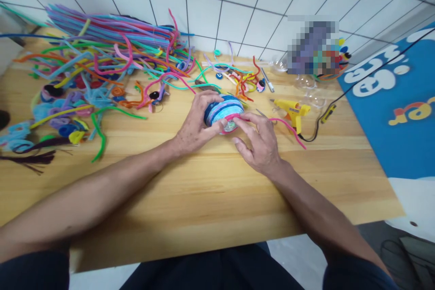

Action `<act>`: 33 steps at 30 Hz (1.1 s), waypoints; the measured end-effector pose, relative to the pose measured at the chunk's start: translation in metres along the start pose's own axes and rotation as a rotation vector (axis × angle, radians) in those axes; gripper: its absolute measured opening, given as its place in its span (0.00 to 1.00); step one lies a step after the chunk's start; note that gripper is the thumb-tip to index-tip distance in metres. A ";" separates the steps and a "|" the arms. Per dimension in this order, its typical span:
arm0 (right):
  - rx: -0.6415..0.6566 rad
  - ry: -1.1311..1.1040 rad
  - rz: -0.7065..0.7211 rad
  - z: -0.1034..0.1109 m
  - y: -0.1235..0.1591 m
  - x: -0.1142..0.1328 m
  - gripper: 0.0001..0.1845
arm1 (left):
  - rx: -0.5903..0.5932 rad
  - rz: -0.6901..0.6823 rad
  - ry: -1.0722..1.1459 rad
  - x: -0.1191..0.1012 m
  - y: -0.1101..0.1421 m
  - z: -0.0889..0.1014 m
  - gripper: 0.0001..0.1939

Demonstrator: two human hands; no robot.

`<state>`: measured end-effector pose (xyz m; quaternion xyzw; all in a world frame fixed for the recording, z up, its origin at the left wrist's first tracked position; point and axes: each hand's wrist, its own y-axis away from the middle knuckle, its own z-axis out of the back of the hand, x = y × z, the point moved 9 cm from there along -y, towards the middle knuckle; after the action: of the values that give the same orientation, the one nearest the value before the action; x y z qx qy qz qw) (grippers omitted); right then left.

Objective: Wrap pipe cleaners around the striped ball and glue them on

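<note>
A round ball [224, 108] wrapped in bands of blue and light-blue pipe cleaner sits on the wooden table in front of me. My left hand [200, 120] is closed round its left side, thumb near the front. Across the lower front of the ball runs a pink pipe cleaner [288, 127], its free end trailing to the right over the table. The fingertips of my right hand [260, 140] press this pipe cleaner against the ball. Below the pink band a patch of clear, shiny surface shows.
A yellow glue gun [292, 111] lies right of my hands, its black cord [316, 131] running off right. Bundled pipe cleaners [112, 27] and loose coloured pieces [68, 104] cover the left side. A pen-like tool [267, 79] and clear plastic balls [306, 82] are at the back.
</note>
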<state>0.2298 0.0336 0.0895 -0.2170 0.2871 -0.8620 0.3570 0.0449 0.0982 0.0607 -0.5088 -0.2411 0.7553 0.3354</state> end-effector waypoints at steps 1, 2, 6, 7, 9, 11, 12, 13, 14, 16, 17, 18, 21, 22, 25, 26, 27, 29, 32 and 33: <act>0.000 -0.006 -0.005 0.000 0.000 0.000 0.31 | -0.002 -0.004 0.001 0.000 0.000 0.000 0.26; 0.004 -0.011 -0.013 -0.001 0.000 0.000 0.31 | -0.003 -0.007 0.002 0.000 0.000 0.000 0.26; 0.034 -0.025 -0.051 -0.003 0.001 -0.003 0.30 | -0.004 -0.007 -0.008 0.000 0.000 -0.001 0.26; 0.037 -0.027 -0.055 -0.003 0.001 -0.003 0.30 | -0.007 -0.010 -0.008 0.000 0.000 -0.001 0.26; 0.035 -0.032 -0.056 -0.003 0.000 -0.003 0.31 | -0.012 -0.017 -0.005 -0.001 0.000 0.000 0.25; 0.026 -0.042 -0.045 -0.002 0.000 -0.002 0.32 | -0.013 -0.021 -0.007 -0.002 -0.001 0.000 0.25; 0.019 -0.047 -0.038 -0.002 0.000 -0.002 0.32 | -0.011 -0.022 -0.013 -0.003 -0.001 0.000 0.25; 0.012 -0.048 -0.031 -0.002 0.000 -0.001 0.32 | -0.009 -0.022 -0.020 -0.003 -0.001 0.000 0.25; 0.007 -0.045 -0.027 -0.002 0.000 -0.001 0.32 | -0.006 -0.022 -0.026 -0.003 -0.001 0.000 0.25; 0.005 -0.035 -0.032 -0.002 0.000 -0.001 0.31 | -0.001 -0.023 -0.031 -0.004 -0.002 0.000 0.25; 0.009 -0.030 -0.040 -0.003 0.000 -0.001 0.31 | -0.002 -0.025 -0.028 -0.004 -0.002 0.000 0.24; 0.013 -0.029 -0.049 -0.004 0.000 -0.002 0.30 | -0.005 -0.029 -0.025 -0.004 -0.002 0.000 0.24; 0.002 -0.045 -0.055 -0.004 -0.001 -0.001 0.31 | -0.020 -0.038 -0.022 -0.005 -0.003 -0.001 0.24; -0.008 -0.051 -0.052 -0.004 -0.001 -0.001 0.31 | -0.023 -0.039 -0.025 -0.005 -0.003 -0.001 0.24; -0.007 -0.051 -0.065 -0.004 -0.001 -0.002 0.30 | -0.023 -0.033 -0.024 -0.004 -0.002 -0.001 0.24; 0.005 -0.048 -0.076 -0.005 0.000 -0.003 0.30 | -0.017 -0.029 -0.016 -0.004 -0.002 -0.001 0.24; 0.018 -0.044 -0.087 -0.006 0.000 -0.004 0.29 | -0.009 -0.021 -0.002 -0.003 -0.001 -0.001 0.24; 0.027 -0.046 -0.092 -0.007 0.000 -0.004 0.29 | 0.015 0.005 0.032 -0.001 -0.001 -0.001 0.24; 0.009 -0.062 -0.075 -0.006 0.000 -0.003 0.31 | 0.029 0.033 0.051 0.001 -0.001 -0.001 0.24; 0.002 -0.066 -0.070 -0.005 0.000 -0.003 0.31 | 0.021 0.028 0.043 0.001 -0.001 -0.001 0.25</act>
<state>0.2282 0.0376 0.0853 -0.2549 0.2664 -0.8667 0.3360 0.0458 0.0995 0.0604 -0.5247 -0.2186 0.7512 0.3355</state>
